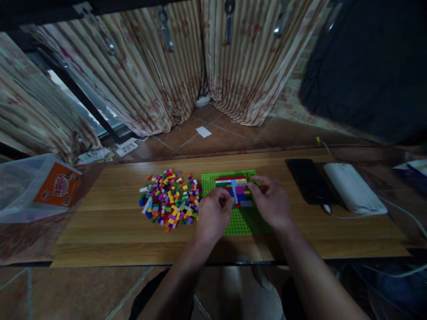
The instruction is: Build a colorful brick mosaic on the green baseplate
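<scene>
My left hand (215, 213) is at the left side of a flat build of coloured toy bricks (239, 189). Its thumb and fingertips are pinched together over the lower left part of the build, and whatever is between them is too small to make out. My right hand (271, 200) rests at the right side, thumb and index finger apart, the thumb against the build's right edge. The build sits on a green studded baseplate (240, 227), with rows of red, white, blue, yellow and other colours. Both hands partly cover the baseplate.
A wide pile of loose coloured bricks (171, 200) lies left of the baseplate on the wooden table (110, 222). To the right are a black phone (308, 180) with a cable and a white power bank (353, 187). A clear plastic bin (25, 189) stands at far left.
</scene>
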The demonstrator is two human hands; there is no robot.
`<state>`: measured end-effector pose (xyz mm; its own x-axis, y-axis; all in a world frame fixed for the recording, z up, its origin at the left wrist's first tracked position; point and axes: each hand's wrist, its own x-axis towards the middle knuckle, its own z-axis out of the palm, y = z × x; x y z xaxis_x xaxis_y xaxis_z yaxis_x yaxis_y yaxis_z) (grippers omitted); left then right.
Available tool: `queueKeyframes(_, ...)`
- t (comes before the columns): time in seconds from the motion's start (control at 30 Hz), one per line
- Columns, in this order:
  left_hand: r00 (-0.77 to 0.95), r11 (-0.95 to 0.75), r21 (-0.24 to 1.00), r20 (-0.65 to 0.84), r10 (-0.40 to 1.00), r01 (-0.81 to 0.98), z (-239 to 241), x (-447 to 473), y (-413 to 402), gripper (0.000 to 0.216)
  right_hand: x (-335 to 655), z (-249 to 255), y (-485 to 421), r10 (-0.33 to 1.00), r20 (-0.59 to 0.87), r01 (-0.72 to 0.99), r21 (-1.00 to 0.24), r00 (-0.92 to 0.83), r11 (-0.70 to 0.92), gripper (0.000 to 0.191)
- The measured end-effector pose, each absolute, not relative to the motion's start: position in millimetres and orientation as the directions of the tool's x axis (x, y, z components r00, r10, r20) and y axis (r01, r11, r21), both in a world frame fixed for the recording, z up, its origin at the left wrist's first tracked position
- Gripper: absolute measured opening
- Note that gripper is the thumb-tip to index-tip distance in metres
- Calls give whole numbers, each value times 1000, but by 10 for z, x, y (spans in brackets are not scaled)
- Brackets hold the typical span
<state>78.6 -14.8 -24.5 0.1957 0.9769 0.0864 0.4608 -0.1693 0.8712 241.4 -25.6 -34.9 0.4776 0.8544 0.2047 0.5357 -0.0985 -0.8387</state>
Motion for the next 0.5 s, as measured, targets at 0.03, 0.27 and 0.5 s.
queueKeyframes(0.03,181,-161,863,83,980,479,-261,810,-144,5,2412,-353,-258,856,199,530,-842,476,-99,41)
queueKeyframes(0.27,129,-123,829,61,990,546,-291,876,-109,8,2402,-326,-265,859,201,527,-845,471,-90,39)
queueKeyframes(0.5,201,-111,896,25,979,430,-306,815,-148,14,2384,-301,-273,863,217,541,-838,457,-76,38)
